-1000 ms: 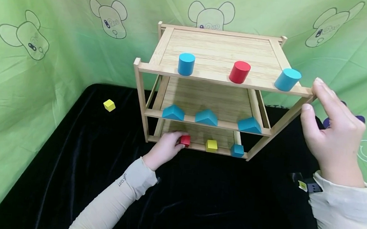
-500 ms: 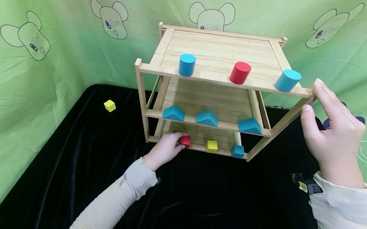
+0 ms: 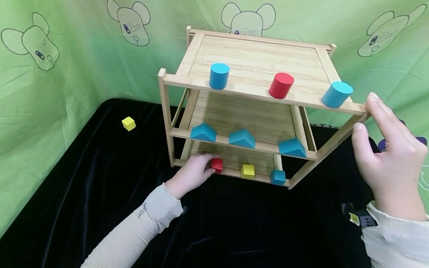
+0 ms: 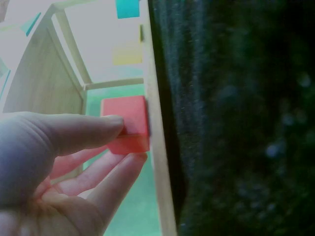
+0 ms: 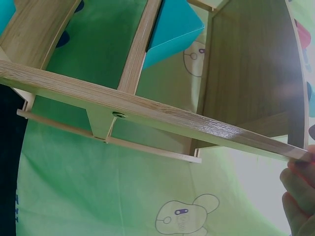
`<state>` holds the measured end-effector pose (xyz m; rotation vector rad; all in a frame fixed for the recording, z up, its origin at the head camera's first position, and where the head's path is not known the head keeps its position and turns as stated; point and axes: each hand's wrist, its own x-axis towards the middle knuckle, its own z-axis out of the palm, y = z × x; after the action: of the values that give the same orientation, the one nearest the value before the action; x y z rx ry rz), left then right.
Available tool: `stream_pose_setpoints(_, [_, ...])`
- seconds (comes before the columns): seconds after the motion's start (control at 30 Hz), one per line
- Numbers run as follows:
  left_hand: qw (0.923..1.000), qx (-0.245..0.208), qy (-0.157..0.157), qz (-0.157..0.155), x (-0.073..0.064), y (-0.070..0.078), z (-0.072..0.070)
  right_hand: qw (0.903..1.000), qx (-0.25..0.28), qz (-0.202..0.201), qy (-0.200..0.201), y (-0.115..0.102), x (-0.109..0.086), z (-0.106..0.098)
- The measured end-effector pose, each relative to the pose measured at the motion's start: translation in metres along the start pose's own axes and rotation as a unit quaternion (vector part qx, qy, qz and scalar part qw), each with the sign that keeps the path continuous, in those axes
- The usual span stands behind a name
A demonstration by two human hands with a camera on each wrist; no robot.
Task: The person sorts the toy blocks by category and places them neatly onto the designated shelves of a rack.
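My left hand (image 3: pixel 192 172) pinches a red cube (image 3: pixel 217 165) at the front left of the bottom tier of a light wooden rack (image 3: pixel 256 52). In the left wrist view the thumb lies on one face of the red cube (image 4: pixel 134 109), with fingers under the opposite side. Farther right on that tier sit a yellow cube (image 3: pixel 247 171) and a blue cube (image 3: pixel 277 177). My right hand (image 3: pixel 394 160) holds the rack's upper front right corner between thumb and fingers; in the right wrist view its fingers (image 5: pixel 298 194) curl at the post's end.
Blue cylinders (image 3: pixel 218 76) and a red cylinder (image 3: pixel 281 85) stand along the top tier's front edge. Several blue triangular blocks (image 3: pixel 242 137) line the middle tier. Another yellow cube (image 3: pixel 128 123) lies on the black cloth (image 3: pixel 119 176) at left. Green printed fabric (image 3: pixel 79 54) hangs behind.
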<state>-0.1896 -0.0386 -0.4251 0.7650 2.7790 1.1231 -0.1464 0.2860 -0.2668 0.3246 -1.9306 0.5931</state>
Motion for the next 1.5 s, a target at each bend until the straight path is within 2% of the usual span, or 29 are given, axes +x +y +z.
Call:
stream_pose_setpoints(0.17, [0.9999,0.0,0.009,0.01,-0.001,0.002,-0.005,1.0,-0.001,-0.001,-0.001,-0.002,0.001,0.0])
stream_pose_setpoints(0.5, [0.9998,0.016,0.014,0.004,-0.004,0.011,-0.019,1.0,0.002,0.0,0.003,-0.002,0.002,0.001])
stream_pose_setpoints(0.7, [0.9976,0.061,0.033,0.002,-0.009,0.019,-0.028,1.0,0.002,-0.001,0.002,-0.001,0.002,0.001])
stream_pose_setpoints(0.87, [0.995,0.094,0.034,-0.002,-0.013,0.024,-0.034,1.0,0.0,-0.003,-0.003,0.001,0.002,0.001])
stream_pose_setpoints(1.13, [0.9929,0.11,0.038,0.023,-0.023,0.037,-0.05,1.0,0.001,-0.001,0.0,0.001,0.001,0.0])
stream_pose_setpoints(1.37, [0.9901,0.12,0.063,0.037,-0.033,0.05,-0.065,0.9999,0.003,0.0,0.01,0.0,0.001,0.001])
stream_pose_setpoints(1.5, [0.9864,0.122,0.098,0.049,-0.039,0.056,-0.074,1.0,0.002,0.0,0.008,0.0,0.0,0.0])
